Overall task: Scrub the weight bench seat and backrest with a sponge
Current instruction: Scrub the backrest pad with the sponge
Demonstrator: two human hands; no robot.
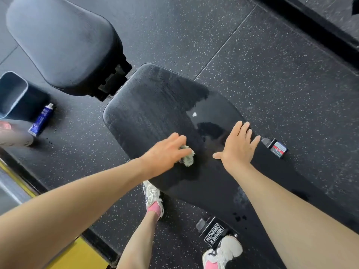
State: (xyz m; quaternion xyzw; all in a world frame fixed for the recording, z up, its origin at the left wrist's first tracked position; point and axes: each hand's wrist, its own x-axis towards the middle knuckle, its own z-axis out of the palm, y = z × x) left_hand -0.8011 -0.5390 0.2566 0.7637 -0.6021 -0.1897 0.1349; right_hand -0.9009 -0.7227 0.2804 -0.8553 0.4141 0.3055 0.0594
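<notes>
left hand curled round sponge, mostly hidden | right hand flat, fingers straight, at bench pad edge

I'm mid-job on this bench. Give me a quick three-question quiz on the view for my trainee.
1. True or false: the right hand lies flat on the bench pad.
2. Which hand grips the sponge? A) left hand B) right hand
3. Fill in: the blue tube lies on the ___ beside the bin.

Key: 1 true; 2 A; 3 floor.
</notes>
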